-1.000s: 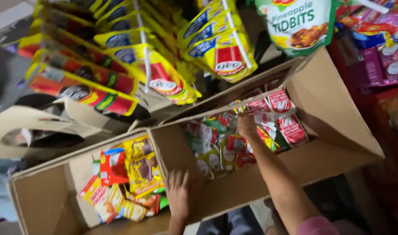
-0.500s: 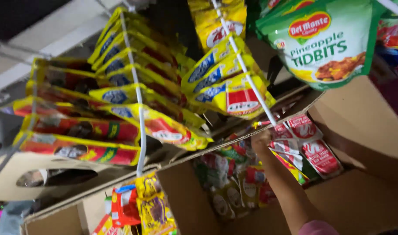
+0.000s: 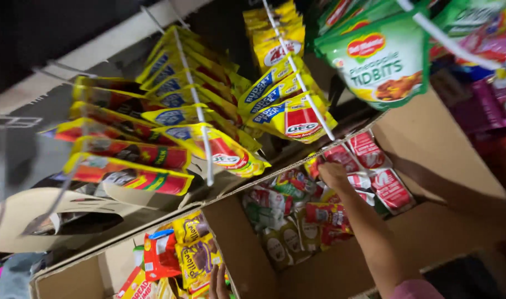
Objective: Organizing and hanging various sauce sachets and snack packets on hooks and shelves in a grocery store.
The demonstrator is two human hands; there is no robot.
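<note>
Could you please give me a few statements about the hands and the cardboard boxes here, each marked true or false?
1. The right hand reaches into the right cardboard box. True.
2. That box holds glass bottles. False: it holds red and white sachets and other packets.
3. The left hand is at the left box beside yellow packets. True.
4. The hanging packet strips above are mostly blue. False: mostly yellow.

- A small shop: strips of yellow sachets [image 3: 208, 127] and a green pouch [image 3: 383, 61] hang above the reaching right hand [image 3: 333, 174].
- Cardboard box [image 3: 430, 232] of packets beneath it.
</note>
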